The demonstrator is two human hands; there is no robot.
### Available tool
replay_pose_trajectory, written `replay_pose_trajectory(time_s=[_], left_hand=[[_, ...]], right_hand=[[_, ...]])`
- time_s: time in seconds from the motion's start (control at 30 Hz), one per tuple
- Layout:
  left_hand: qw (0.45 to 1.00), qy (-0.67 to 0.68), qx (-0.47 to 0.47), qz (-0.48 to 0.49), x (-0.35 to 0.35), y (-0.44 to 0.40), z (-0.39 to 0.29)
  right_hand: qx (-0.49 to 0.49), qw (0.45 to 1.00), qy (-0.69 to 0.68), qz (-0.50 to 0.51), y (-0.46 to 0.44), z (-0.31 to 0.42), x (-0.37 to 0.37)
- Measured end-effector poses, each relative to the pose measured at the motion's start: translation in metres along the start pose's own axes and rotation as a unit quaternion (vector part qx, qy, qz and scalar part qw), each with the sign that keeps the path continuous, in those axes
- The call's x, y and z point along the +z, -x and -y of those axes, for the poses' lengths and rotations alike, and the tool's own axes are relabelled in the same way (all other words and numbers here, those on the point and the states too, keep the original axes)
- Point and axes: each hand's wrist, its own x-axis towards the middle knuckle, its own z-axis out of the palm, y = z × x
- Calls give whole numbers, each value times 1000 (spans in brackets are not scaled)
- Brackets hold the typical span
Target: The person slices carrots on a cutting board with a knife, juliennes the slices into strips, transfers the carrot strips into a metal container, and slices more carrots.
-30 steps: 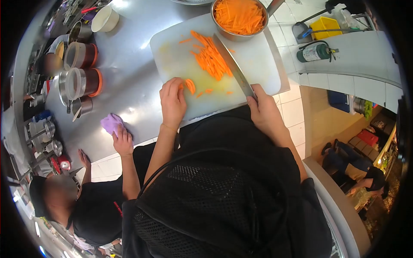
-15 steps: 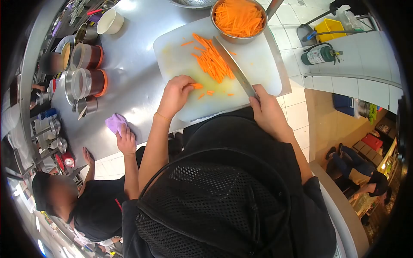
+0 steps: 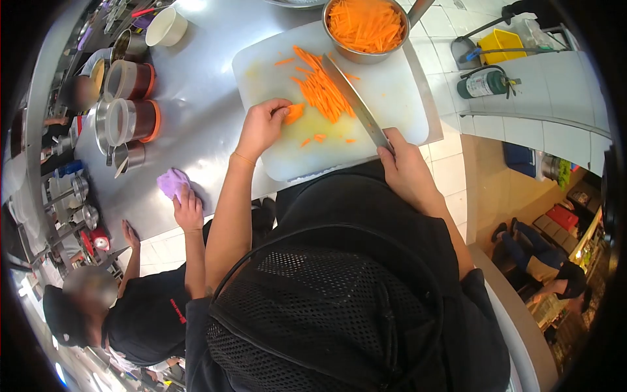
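Note:
My left hand (image 3: 266, 124) pinches a carrot piece (image 3: 294, 114) over the left part of the white cutting board (image 3: 385, 111). In my right hand (image 3: 406, 166) is the handle of a large knife (image 3: 356, 99). Its blade points away from me and lies along the right side of a heap of carrot strips (image 3: 321, 91). A few small carrot scraps (image 3: 319, 138) are scattered near the board's front. At the far right of the board stands a metal bowl (image 3: 366, 57) full of carrot strips.
A co-worker's hand (image 3: 189, 210) holds a purple cloth (image 3: 173, 183) on the steel table (image 3: 196, 111) at left. Tubs with orange lids (image 3: 151, 121), a metal pot (image 3: 134, 157) and a cream container (image 3: 166, 27) stand along the table's left side.
My left hand has moved slightly up and left, and more of the carrot piece in it shows. The knife has barely moved. The co-worker's hand and cloth have shifted a little left.

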Motion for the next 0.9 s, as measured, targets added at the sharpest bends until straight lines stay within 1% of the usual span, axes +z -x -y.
replay_pose_trajectory(time_s=[0.07, 0.1, 0.17, 0.27, 0.4, 0.47, 0.5, 0.57, 0.6, 0.67, 0.7, 0.77, 0.8, 0.87, 0.9], left_hand=[[998, 7, -20, 58, -7, -9, 2], [998, 9, -22, 58, -9, -13, 7], [992, 23, -36, 121, -13, -21, 17], [989, 34, -31, 138, -17, -23, 6], [988, 33, -32, 150, -18, -28, 9], [986, 38, -34, 158, -16, -30, 13], [986, 39, -35, 159, -18, -27, 2], [985, -30, -59, 160, -22, -18, -32], [985, -29, -60, 159, -19, -16, -32], [985, -87, 37, 145, -15, -12, -27], [985, -87, 37, 144, -12, -11, -23], [984, -145, 60, 90, -6, -11, -15], [984, -144, 61, 88, -5, -9, -14], [997, -53, 15, 49, -3, -3, -13], [997, -53, 16, 47, -2, 1, -10]], right_hand=[[2, 1000, 2, -6, 1, -1, 1], [1, 1000, 3, -13, 2, -2, 2], [-1, 1000, 3, -16, 2, -4, 3], [-8, 1000, 2, -23, 0, -4, 5], [-31, 999, -6, -35, -3, -3, 9], [-28, 999, -4, -31, -4, 0, 9], [-26, 999, -3, -26, -5, 1, 8], [-22, 1000, 0, -22, -5, 4, 8], [-19, 1000, 3, -18, -5, 6, 7], [-18, 1000, 6, -15, -6, 8, 7], [-15, 1000, 8, -14, -7, 9, 7], [-16, 1000, 9, -12, -7, 8, 7], [-16, 1000, 10, -11, -7, 7, 7], [-22, 1000, 12, -13, -6, 5, 8], [-26, 999, 13, -14, -6, 4, 8]])
